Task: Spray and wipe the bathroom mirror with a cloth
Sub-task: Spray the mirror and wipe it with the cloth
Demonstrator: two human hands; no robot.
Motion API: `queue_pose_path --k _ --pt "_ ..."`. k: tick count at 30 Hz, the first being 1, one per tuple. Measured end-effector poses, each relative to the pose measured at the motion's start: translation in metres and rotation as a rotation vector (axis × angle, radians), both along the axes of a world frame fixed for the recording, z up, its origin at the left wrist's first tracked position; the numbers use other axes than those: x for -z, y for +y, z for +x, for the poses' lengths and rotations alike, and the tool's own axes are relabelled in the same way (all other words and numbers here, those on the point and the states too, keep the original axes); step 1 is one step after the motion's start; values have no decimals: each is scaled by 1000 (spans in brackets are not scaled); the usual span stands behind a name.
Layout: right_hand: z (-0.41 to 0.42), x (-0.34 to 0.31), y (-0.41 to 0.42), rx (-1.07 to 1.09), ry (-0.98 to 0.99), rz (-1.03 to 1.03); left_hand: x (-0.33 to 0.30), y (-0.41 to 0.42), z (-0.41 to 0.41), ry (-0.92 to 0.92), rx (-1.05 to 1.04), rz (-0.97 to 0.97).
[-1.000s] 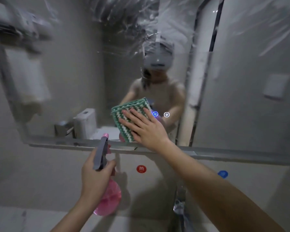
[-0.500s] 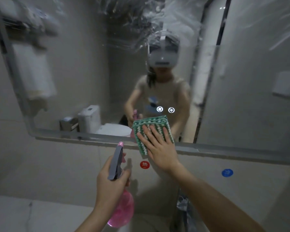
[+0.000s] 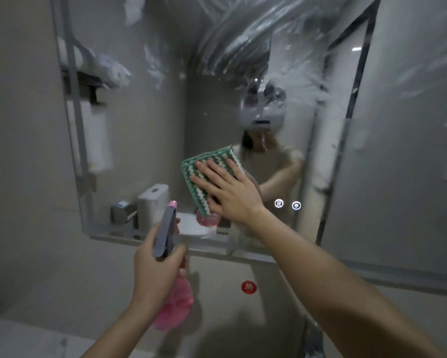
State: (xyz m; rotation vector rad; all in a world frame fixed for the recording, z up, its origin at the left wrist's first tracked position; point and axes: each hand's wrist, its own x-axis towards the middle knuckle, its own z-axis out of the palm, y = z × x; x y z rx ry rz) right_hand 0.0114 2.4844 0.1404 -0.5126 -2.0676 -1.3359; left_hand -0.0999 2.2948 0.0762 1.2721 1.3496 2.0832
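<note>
Nearest the viewer, the person's left hand grips a pink spray bottle by its grey trigger head, fingers curled round the neck, holding it just below the mirror's lower edge with the nozzle aimed at the glass. Farther in, the right hand lies flat, fingers straight and spread, pressing a folded green-and-white cloth against the mirror in its lower middle part, a little above the bottom edge. The lower half of the glass around the cloth looks fairly even, though slightly hazy. Across the top and toward the upper right corner, broad white streaks and smears of spray remain unwiped. The spraying appears done, at least for that upper part; the wiping looks partly done at most, with the streaked upper band and right side left to cover. Two small lit touch icons glow on the glass to the right of the wiping hand.
</note>
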Motion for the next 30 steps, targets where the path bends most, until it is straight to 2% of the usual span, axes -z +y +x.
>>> queue_pose_path --k 5,9,16,21,24,28,30 --pt "20 -84 7 -19 143 130 -22 5 -9 98 -31 -5" --pt "63 -115 10 29 132 190 -39 14 7 159 30 22" --pt "183 -106 8 148 254 209 -68 25 61 216 186 96" --pt "248 -76 7 273 370 172 -59 33 89 115 210 44" --pt "242 -64 8 321 426 109 -50 35 90 88 213 13" --pt "195 -66 9 280 598 19 -33 31 66 73 236 -2" --pt "162 -73 10 266 584 28 -25 28 48 98 208 1"
